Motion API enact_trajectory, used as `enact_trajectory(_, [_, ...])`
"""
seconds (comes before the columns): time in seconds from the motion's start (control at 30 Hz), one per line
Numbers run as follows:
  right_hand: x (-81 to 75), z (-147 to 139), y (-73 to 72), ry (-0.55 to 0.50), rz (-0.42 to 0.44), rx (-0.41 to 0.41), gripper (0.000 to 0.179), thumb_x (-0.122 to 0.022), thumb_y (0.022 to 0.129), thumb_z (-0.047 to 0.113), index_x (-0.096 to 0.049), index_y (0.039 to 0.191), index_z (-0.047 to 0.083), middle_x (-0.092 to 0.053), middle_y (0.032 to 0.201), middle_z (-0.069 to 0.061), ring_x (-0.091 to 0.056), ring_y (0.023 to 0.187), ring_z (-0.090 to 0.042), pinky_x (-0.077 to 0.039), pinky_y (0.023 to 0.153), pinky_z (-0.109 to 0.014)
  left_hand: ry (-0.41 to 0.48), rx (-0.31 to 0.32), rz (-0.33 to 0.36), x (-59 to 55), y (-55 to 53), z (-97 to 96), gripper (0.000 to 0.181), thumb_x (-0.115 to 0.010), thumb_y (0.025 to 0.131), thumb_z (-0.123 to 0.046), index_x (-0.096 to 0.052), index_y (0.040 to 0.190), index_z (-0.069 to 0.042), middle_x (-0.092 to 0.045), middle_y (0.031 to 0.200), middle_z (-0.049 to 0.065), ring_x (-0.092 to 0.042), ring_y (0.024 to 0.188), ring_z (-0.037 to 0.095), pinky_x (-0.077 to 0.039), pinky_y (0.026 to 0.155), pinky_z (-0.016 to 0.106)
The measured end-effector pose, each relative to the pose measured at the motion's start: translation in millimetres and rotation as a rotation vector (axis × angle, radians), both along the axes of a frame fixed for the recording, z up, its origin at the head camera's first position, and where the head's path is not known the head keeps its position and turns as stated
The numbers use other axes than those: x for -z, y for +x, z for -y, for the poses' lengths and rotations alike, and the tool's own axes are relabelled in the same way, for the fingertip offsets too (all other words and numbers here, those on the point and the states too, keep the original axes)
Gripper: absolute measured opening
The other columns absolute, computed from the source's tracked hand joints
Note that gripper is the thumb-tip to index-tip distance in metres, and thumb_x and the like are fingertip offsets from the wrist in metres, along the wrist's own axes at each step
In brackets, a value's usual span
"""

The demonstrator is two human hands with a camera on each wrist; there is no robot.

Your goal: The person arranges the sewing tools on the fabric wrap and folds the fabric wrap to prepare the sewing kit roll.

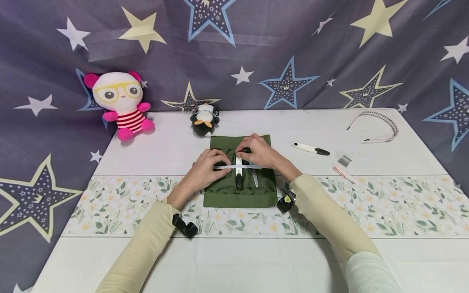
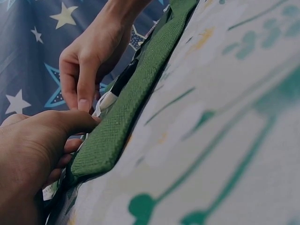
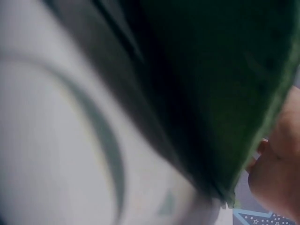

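Note:
A green fabric pouch [image 1: 239, 200] lies on the table with a white elastic band [image 1: 222, 167] across it. Under the band lies a white pen-like tool with a black end [image 1: 239, 173]. Beside it shows a pointed metal blade [image 1: 255, 179], its upper part mostly covered by my right hand. My left hand [image 1: 207, 169] pinches the band left of the tool. With thumb and fingers my right hand [image 1: 256, 149] pinches the tool's upper end. In the left wrist view both hands meet at the pouch's edge [image 2: 126, 108]. Blurred green fabric [image 3: 220, 93] fills much of the right wrist view.
Right of the pouch lie another white-and-black pen-like tool [image 1: 310, 148], a small grey square [image 1: 344, 160], a pink-and-white strip [image 1: 343, 174] and a headband-like loop [image 1: 392, 126]. A penguin plush [image 1: 204, 122] stands behind the pouch, a pink-and-white plush [image 1: 126, 106] at the back left.

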State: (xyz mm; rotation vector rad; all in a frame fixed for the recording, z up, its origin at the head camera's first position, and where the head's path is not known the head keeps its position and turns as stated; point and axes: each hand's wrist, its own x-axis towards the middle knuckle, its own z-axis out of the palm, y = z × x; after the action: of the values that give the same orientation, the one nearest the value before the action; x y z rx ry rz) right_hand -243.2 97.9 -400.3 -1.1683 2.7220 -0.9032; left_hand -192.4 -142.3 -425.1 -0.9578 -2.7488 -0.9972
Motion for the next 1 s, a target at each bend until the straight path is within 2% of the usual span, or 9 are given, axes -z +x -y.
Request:
enact_trajectory(0.2, [0.3, 0, 1.5, 0.0, -0.001, -0.001, 0.016, -0.067, 0.102, 0.012, -0.079, 0.109, 0.005, -0.072, 0.11, -0.008, -0.056, 0.107, -0.028, -0.04, 0.098, -0.047, 0.003, 0.001, 0.004, 0.0, 0.7, 0.6, 0.015, -0.075, 0.098, -0.02, -0.076, 0.108, -0.009, -0.063, 0.127, 0.014, -0.053, 0.116, 0.035, -0.043, 0.098, 0.051])
enact_trajectory(0.37, [-0.3, -1, 1.7, -0.052, 0.009, 0.004, 0.015, -0.067, 0.103, 0.013, -0.078, 0.11, 0.006, -0.072, 0.11, -0.007, -0.056, 0.108, -0.027, -0.039, 0.1, -0.048, 0.002, -0.003, 0.007, -1.0, 0.7, 1.1, 0.015, -0.075, 0.098, -0.02, -0.076, 0.108, -0.009, -0.063, 0.127, 0.014, -0.053, 0.115, 0.034, -0.043, 0.098, 0.051])
enact_trajectory(0.53, [-2.9, -11, 2.0, -0.109, 0.033, 0.037, 0.015, -0.067, 0.103, 0.015, -0.077, 0.111, 0.006, -0.07, 0.109, -0.005, -0.055, 0.105, -0.026, -0.039, 0.097, -0.046, -0.013, 0.004, -0.026, -1.3, 0.7, 0.6, 0.015, -0.076, 0.098, -0.02, -0.076, 0.108, -0.009, -0.064, 0.126, 0.014, -0.053, 0.113, 0.034, -0.043, 0.097, 0.051])
enact_trajectory(0.77, [-13.2, -52, -2.3, -0.163, 0.075, 0.172, 0.018, -0.072, 0.099, 0.01, -0.075, 0.111, -0.002, -0.071, 0.109, -0.013, -0.057, 0.106, -0.032, -0.045, 0.096, -0.05, -0.021, -0.01, -0.048, -1.8, 3.0, 3.6, 0.018, -0.076, 0.097, -0.021, -0.076, 0.11, -0.008, -0.064, 0.125, 0.013, -0.052, 0.116, 0.033, -0.041, 0.1, 0.052])
enact_trajectory(0.9, [-16.8, -86, -7.7, -0.135, 0.105, 0.26, 0.018, -0.07, 0.099, 0.007, -0.073, 0.112, -0.005, -0.071, 0.112, -0.019, -0.061, 0.108, -0.035, -0.046, 0.099, -0.053, 0.006, -0.028, -0.044, -0.6, 3.6, 8.0, 0.019, -0.076, 0.097, -0.019, -0.076, 0.111, -0.007, -0.063, 0.126, 0.014, -0.051, 0.119, 0.035, -0.039, 0.103, 0.054])
enact_trajectory(1.0, [-15.8, -110, -10.8, -0.1, 0.124, 0.332, 0.018, -0.068, 0.099, 0.005, -0.072, 0.113, -0.006, -0.071, 0.111, -0.022, -0.063, 0.105, -0.036, -0.047, 0.096, -0.052, 0.02, -0.037, -0.036, 1.0, 4.4, 11.3, 0.02, -0.076, 0.096, -0.019, -0.076, 0.112, -0.007, -0.063, 0.127, 0.015, -0.05, 0.121, 0.036, -0.037, 0.104, 0.055])
